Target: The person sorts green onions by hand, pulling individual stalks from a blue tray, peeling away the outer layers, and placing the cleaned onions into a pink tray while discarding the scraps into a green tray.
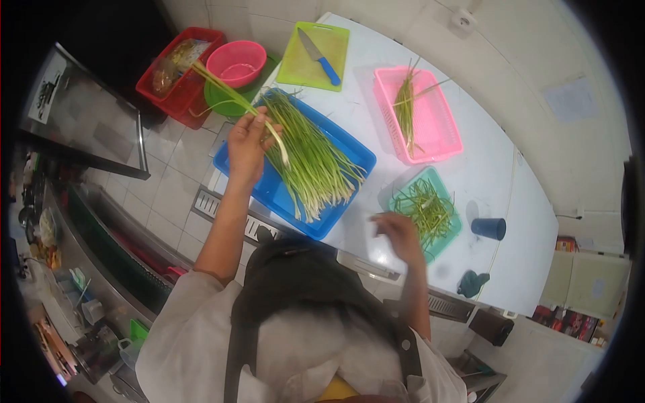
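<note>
My left hand [248, 144] is closed around a few spring onion stalks [282, 149], their white ends pointing down and right and their green tops up and left. Just under it sits a blue tray [316, 230] with a thick bundle of spring onions [309, 158] lying in it, white ends toward me. My right hand [401, 236] hovers by the left edge of a teal basket [442, 250], its fingers loosely apart and nothing visible in them. Cut or torn green trimmings [424, 209] lie in that basket.
A pink basket [440, 124] with some green stalks stands at the back. A knife [319, 55] rests on a green cutting board [293, 64]. Right of the teal basket are a dark blue cup [489, 228] and a dark green crumpled item [473, 283]. Red and pink tubs stand back left.
</note>
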### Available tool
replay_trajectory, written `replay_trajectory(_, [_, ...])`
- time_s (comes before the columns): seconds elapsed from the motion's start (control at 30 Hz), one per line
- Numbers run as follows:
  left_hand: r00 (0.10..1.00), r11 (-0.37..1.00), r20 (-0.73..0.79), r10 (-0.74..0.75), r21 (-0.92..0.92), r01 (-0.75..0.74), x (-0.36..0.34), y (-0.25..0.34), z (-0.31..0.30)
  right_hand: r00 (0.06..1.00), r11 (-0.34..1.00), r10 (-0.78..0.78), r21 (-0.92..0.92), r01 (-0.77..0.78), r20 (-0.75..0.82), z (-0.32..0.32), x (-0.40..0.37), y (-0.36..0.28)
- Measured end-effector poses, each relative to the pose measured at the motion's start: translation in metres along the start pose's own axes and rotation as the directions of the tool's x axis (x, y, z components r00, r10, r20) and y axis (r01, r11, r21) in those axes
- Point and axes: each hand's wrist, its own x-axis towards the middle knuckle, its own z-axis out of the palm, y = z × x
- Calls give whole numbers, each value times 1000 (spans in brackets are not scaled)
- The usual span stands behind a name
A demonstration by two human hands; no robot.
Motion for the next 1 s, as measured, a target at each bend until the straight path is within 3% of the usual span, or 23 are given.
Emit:
replay_trajectory(0.03, [999,1000,45,-11,6,11,-1,3,2,986,990,117,-64,-125,-116,-23,-6,3])
replay_trajectory(0.1, [995,998,85,-57,21,55,-8,3,7,923,979,183,-22,-202,-338,-61,-20,35])
replay_trajectory(0.13, [992,997,101,-74,35,71,-14,2,12,848,915,279,-145,-378,-450,-72,-22,15])
replay_trajectory(0.2, [982,994,157,-102,56,94,-20,-7,19,815,800,240,-368,-474,-528,-98,-35,60])
replay_trajectory(0.27, [958,987,247,-146,95,126,-27,-16,25,788,640,234,-520,-566,-569,-107,-41,59])
replay_trajectory(0.37, [900,972,378,-216,174,160,-40,-22,38,731,634,-71,-596,-492,-679,-101,-36,66])
replay_trajectory(0.4, [874,964,421,-244,206,170,-45,-24,42,727,683,-33,-547,-485,-686,-95,-27,50])
replay_trajectory(0.47, [821,948,494,-286,273,166,-55,-30,48,821,841,-120,-497,-215,-559,-83,-6,46])
replay_trajectory(0.5, [790,938,529,-309,309,160,-59,-32,50,843,939,152,-192,-287,-517,-67,9,24])
replay_trajectory(0.53, [746,934,575,-337,304,189,-64,-35,52,913,974,92,-156,-166,-397,-51,22,17])
replay_trajectory(0.57, [701,928,617,-358,318,194,-69,-39,54,967,989,117,119,-91,-228,-32,36,9])
replay_trajectory(0.63, [609,913,684,-401,350,207,-77,-44,53,996,926,-44,372,71,-81,8,59,-7])
replay_trajectory(0.7, [546,892,707,-449,385,236,-85,-39,56,999,802,-38,595,48,-29,30,75,-22])
replay_trajectory(0.8, [509,882,721,-470,409,235,-88,-42,44,999,734,36,679,-19,-11,38,85,-30])
replay_trajectory(0.9, [547,874,684,-483,415,254,-85,-31,37,1000,735,14,678,-2,-12,52,94,-30])
replay_trajectory(1.0, [629,852,574,-524,372,369,-81,-40,28,999,680,-20,733,-15,39,62,98,-38])
